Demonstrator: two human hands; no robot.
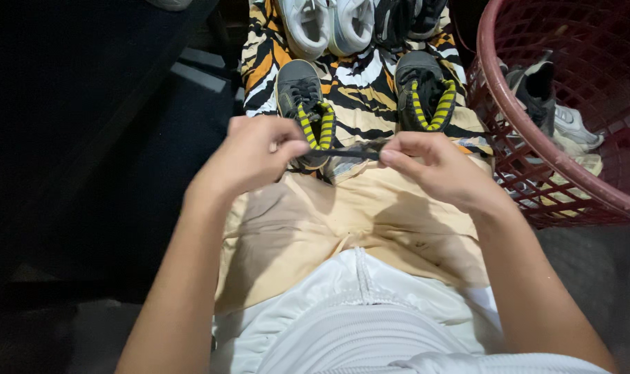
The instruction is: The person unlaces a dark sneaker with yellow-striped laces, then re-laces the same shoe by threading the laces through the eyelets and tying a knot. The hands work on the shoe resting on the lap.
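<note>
both hands pinch a dark lace taut between grey shoes

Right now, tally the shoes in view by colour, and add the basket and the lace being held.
Grey shoes with yellow-striped trim: 2
White shoes on the striped cloth: 2
Black shoes at the top edge: 2
Shoes in the basket: at least 2, partly hidden
Red basket: 1
Dark lace between both hands: 1
Total: 10
</note>
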